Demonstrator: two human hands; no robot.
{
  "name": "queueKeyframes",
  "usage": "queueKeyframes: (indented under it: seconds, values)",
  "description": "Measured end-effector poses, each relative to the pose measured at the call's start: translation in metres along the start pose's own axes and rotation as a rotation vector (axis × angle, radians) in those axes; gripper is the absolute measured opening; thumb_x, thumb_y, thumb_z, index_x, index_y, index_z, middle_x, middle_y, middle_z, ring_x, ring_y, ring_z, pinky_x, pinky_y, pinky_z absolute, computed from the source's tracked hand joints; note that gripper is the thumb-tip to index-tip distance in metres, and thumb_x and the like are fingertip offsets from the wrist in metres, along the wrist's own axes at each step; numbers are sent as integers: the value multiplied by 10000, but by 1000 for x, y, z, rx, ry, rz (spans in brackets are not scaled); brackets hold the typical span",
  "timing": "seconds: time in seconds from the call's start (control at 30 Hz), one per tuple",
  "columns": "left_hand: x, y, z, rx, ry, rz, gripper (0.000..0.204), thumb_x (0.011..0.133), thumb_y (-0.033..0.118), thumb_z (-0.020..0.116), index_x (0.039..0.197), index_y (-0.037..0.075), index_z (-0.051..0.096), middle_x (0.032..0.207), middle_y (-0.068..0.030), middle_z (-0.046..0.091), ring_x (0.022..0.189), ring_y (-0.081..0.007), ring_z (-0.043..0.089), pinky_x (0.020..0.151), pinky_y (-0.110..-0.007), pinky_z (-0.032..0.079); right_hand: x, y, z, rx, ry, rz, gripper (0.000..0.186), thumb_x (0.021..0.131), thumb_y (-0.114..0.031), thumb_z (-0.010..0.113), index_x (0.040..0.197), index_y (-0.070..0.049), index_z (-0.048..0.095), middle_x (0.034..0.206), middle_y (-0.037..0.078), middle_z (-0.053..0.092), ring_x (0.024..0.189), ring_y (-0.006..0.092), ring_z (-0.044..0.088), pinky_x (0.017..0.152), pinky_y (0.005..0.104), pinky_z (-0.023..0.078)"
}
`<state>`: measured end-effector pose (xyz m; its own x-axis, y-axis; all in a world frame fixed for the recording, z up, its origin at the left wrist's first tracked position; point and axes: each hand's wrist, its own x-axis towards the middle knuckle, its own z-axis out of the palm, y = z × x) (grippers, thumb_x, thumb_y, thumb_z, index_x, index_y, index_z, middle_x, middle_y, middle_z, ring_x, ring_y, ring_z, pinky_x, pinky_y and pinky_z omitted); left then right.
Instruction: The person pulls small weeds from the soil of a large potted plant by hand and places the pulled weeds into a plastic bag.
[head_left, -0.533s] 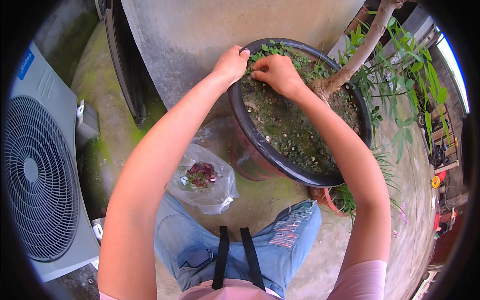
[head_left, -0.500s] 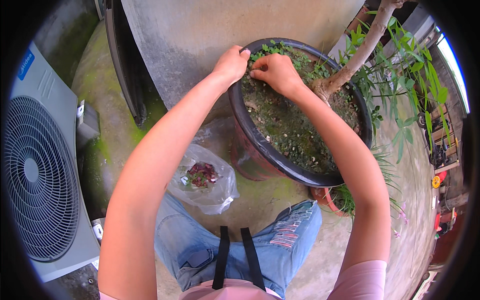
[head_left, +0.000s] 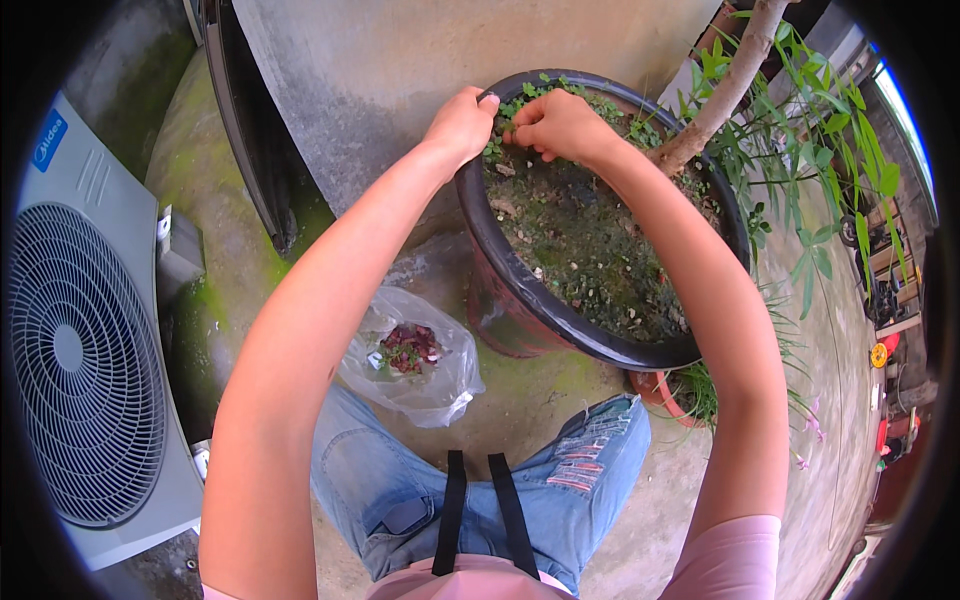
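Observation:
A large dark oval pot (head_left: 600,344) holds mossy soil (head_left: 580,260), small clover-like plants (head_left: 640,128) and a thick leaning trunk (head_left: 715,115). My left hand (head_left: 462,125) is closed on the pot's rim at its upper left, thumb on top. My right hand (head_left: 560,128) reaches over the soil into the small plants at that same end, fingertips bent and close together; what they pinch, if anything, is too small to make out. Below the pot, by my knees, lies a clear plastic bag (head_left: 440,390) with reddish leaves and green scraps (head_left: 405,350) in it.
An outdoor fan unit (head_left: 75,340) stands at the left beside a dark panel (head_left: 250,120). A pale wall (head_left: 430,40) rises behind the pot. Leafy stems (head_left: 820,150), a terracotta pot (head_left: 660,395) and assorted items (head_left: 885,350) are at the right, on concrete floor (head_left: 800,500).
My right hand has shifted slightly up, its fingers more curled among the plants. My left hand stays on the rim; the whole view has moved only slightly.

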<state>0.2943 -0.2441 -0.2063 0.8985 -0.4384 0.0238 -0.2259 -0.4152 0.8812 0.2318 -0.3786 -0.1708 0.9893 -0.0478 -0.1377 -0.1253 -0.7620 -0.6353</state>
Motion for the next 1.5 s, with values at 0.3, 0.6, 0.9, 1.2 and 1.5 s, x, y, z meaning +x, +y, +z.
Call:
queueKeyframes:
  seconds: [0.3, 0.6, 0.9, 1.2, 1.5]
  values:
    - [0, -3, 4, -40, 70, 32, 345, 923, 291, 437, 1089, 12, 554, 1052, -208, 600, 1016, -337, 564, 867, -403, 417, -4, 3, 19, -278, 248, -342, 216, 681, -147, 728, 864, -41, 681, 728, 133, 654, 650, 225, 622, 659, 327, 486]
    - [5, -10, 4, 38, 43, 42, 375, 944, 299, 424, 1177, 17, 502, 1068, -169, 594, 990, -237, 561, 875, -349, 403, 0, 1, 25, -263, 291, -206, 187, 677, -190, 638, 783, -46, 689, 726, 201, 631, 732, 337, 630, 730, 377, 498]
    - [4, -7, 5, -34, 68, 47, 349, 923, 292, 440, 1113, 17, 539, 1078, -209, 590, 1044, -342, 549, 893, -406, 409, -8, 10, 0, -230, 496, -105, 211, 745, -176, 620, 874, -18, 673, 813, 224, 634, 801, 356, 623, 749, 399, 492]
    - [3, -7, 4, -48, 53, 27, 346, 926, 290, 436, 1110, 17, 539, 1078, -209, 589, 1042, -344, 549, 885, -410, 411, 3, 9, 13, -341, 310, -177, 276, 703, -191, 703, 941, -55, 668, 866, 194, 647, 856, 335, 620, 775, 400, 487]
    - [2, -6, 4, -13, 73, 45, 342, 923, 288, 443, 1098, 12, 543, 1067, -211, 593, 1036, -350, 551, 882, -408, 413, 5, 6, 12, -387, 380, -208, 237, 685, -183, 700, 837, -3, 673, 833, 182, 655, 817, 319, 636, 756, 395, 502]
